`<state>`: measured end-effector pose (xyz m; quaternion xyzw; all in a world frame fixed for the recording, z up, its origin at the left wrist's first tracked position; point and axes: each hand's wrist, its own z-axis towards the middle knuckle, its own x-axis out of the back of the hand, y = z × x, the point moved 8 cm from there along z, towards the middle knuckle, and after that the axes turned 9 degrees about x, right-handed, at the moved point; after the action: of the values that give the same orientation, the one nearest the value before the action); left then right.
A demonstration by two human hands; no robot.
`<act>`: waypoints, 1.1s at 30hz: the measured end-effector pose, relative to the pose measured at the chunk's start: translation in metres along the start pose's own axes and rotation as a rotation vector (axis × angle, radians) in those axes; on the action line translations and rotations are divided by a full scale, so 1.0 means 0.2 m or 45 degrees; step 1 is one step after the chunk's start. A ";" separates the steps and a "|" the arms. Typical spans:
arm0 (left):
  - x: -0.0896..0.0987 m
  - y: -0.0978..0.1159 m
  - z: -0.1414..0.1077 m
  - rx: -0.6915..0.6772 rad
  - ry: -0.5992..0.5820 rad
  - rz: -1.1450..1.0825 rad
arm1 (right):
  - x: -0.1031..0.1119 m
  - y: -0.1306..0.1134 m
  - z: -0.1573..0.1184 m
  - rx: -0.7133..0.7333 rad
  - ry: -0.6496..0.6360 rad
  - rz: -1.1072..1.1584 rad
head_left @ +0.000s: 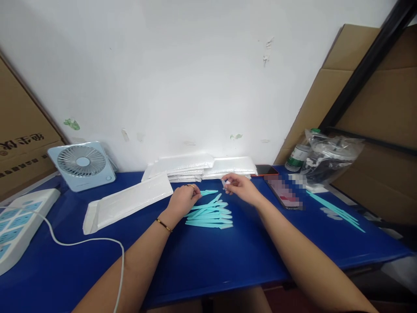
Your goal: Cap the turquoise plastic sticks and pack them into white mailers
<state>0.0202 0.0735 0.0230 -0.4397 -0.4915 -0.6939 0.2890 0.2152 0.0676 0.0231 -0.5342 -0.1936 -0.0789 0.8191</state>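
My left hand (185,199) is closed with its fingertips on the handle of a turquoise eyebrow razor (209,192), whose blade end points right. Several more turquoise eyebrow razors (210,216) lie in a loose fan on the blue table just below that hand. To the right, my right hand (239,188) pinches a small whitish, translucent piece (225,184) that looks like a plastic blade cover. A short gap separates this piece from the razor in my left hand.
A white padded mailer (130,202) lies at left, and stacked mailers (182,167) line the wall. A fan (81,165), power strip (24,226) and white cable (84,241) occupy the left. Rightward are a phone (283,191), more razors (335,211), a bottle (297,156) and a plastic bag (332,158).
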 end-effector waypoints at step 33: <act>0.01 -0.02 -0.01 0.084 -0.077 -0.312 | -0.01 0.00 -0.04 -0.012 0.063 0.273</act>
<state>0.0162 0.0724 0.0223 -0.3873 -0.5725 -0.6940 0.2016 0.2149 0.0604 0.0186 -0.5536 -0.1147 -0.0050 0.8248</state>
